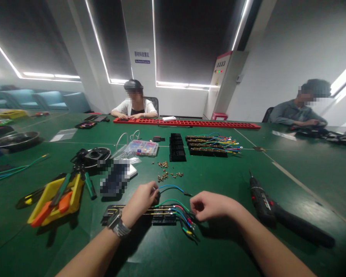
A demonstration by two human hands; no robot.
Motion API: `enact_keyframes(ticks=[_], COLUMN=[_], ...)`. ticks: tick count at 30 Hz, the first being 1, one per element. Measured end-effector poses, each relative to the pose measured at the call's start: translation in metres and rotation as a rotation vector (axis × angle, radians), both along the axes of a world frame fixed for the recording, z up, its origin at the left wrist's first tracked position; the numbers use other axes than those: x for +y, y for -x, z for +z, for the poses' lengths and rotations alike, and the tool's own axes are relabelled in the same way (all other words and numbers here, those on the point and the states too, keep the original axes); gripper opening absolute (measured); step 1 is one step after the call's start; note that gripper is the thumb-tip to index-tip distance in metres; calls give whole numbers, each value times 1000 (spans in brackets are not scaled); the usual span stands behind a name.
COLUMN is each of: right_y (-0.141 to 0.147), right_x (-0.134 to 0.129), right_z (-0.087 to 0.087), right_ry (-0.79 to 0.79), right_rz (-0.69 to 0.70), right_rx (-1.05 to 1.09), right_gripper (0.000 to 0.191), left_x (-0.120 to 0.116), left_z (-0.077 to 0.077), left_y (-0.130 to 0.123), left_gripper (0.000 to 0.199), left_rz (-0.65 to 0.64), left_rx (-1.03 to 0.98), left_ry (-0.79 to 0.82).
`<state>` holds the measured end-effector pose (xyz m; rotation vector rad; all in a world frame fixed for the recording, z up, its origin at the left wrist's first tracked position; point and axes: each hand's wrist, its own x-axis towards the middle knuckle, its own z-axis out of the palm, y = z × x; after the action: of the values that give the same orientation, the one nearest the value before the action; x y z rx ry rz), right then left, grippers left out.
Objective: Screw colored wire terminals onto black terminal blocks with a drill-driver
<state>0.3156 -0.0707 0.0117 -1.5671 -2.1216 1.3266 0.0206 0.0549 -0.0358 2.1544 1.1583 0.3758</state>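
Note:
My left hand (141,200), with a watch on its wrist, is closed in a pinch on one end of a blue wire (171,186). The wire arches right to a dark tip near my right hand. My right hand (209,206) is curled, fingertips together beside a green wire (173,201); what they hold is hidden. Beneath both hands lies a black terminal block (164,221) with brass-coloured strips. Red, blue, green and yellow-green wires (187,220) fan out from its right end. Small brass screws (163,177) lie in loose piles beyond my hands.
A cordless screwdriver (265,206) lies at right. Left are a yellow bin (77,188) with orange-handled tools and a wire stripper (89,184). Farther back stand black blocks (177,148), wired terminal blocks (207,146) and a clear parts box (144,148). Two people sit across the green table (219,173).

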Motion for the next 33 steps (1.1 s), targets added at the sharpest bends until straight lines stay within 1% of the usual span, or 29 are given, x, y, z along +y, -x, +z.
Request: enact_keyframes(ticks=[2,5,7,10,12,14,16,18,20,23,26,28,30,33], right_y=[3,3,-1,-11,-18,-22,-23,-22,-20,-21,-23,-25,-28,-36], right_x=[-11,-15,-9,7,16,23,30,43,65,114,166,191,204,203], right_z=[-13,-32,-42,-56,-66,-74,-80,-82,-79,-69,-57,-53,-54,-63], right_ry=[-12,-85,-191,-388,-474,-526,-561,-597,-653,-774,-873,-918,-952,-993], right_rz=[-16,-87,-202,-460,-593,-668,-700,-702,-683,-611,-499,-436,-396,-372], right_rx=[8,15,5,-43,-73,-94,-119,-156,-197,-240,-265,-283,-299,-308], right_gripper=[9,6,10,14,13,13,16,22,25,31,34,34,33,33], left_x=[-3,-6,-8,-10,-11,-11,-11,-12,-12,-13,-13,-13,-13,-14], left_z=[0,1,4,9,11,10,8,6,6,7,7,5,2,0], left_y=[-1,-2,-3,-5,-6,-7,-8,-8,-8,-8,-8,-7,-7,-8], left_gripper=[25,23,23,22,20,20,21,22,23,22,23,23,22,22], left_rz=[23,-7,-34,-52,-55,-61,-73,-86,-87,-83,-86,-73,-62,-64], left_rx=[-4,53,102,149,168,189,204,210,214,207,193,194,195,204], left_ry=[12,-52,-97,-131,-142,-151,-157,-157,-154,-160,-165,-161,-161,-177])
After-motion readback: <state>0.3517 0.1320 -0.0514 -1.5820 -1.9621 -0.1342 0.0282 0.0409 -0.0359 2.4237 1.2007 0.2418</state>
